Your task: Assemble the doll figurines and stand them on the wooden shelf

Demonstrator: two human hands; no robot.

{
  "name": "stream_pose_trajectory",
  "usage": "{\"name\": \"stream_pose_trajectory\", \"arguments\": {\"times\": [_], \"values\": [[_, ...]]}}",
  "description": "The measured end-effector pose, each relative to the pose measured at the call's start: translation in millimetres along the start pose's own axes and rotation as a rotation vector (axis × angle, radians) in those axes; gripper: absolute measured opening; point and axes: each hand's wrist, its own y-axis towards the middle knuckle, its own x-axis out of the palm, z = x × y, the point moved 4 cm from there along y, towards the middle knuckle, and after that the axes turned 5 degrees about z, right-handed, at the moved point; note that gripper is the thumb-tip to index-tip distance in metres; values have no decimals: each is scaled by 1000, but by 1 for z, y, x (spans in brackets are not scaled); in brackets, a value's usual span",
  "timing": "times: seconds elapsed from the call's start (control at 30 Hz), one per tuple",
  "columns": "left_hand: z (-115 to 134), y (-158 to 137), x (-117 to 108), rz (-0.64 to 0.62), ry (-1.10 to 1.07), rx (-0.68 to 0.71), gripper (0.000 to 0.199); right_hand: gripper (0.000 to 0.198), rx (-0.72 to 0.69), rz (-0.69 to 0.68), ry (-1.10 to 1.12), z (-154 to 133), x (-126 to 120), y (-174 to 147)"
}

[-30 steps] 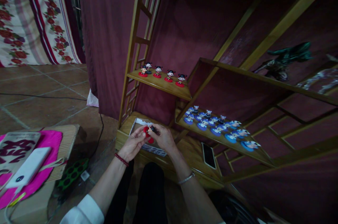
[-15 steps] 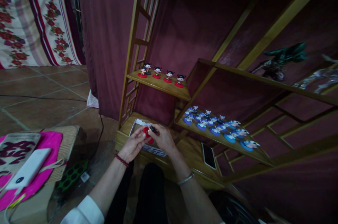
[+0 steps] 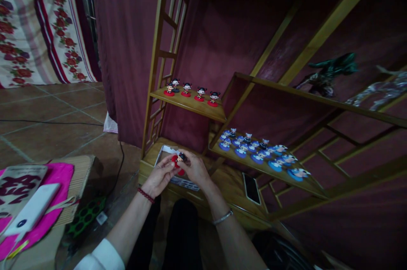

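Observation:
Between my two hands is a small doll figurine (image 3: 181, 158) with black hair and a red round base. My left hand (image 3: 160, 175) pinches it by the red base. The fingers of my right hand (image 3: 196, 169) are closed at its dark head. Both hands are over an open white box (image 3: 165, 150) on the lower wooden ledge; another red piece shows below the figurine, partly hidden. Similar red-based figurines (image 3: 200, 93) stand on the small shelf above. On the shelf to the right are several blue-based figurines (image 3: 242, 149).
A phone (image 3: 251, 188) lies on the ledge right of the box. Dark sculptures (image 3: 330, 74) stand on a higher shelf. At left, a cardboard box (image 3: 83, 164) carries a pink bag (image 3: 65, 176) and a white power bank (image 3: 33, 208). A cable (image 3: 120, 164) runs across the tiled floor.
The figurine has turned slightly between my fingers, showing more of its dark head. Both hands stay over the box, and the view has shifted a little.

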Motion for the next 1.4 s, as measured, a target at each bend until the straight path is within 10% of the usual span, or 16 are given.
{"name": "stream_pose_trajectory", "arguments": {"times": [1.4], "values": [[8, 7, 6, 147, 102, 8, 29, 36, 80, 32, 111, 4, 0, 1]]}}
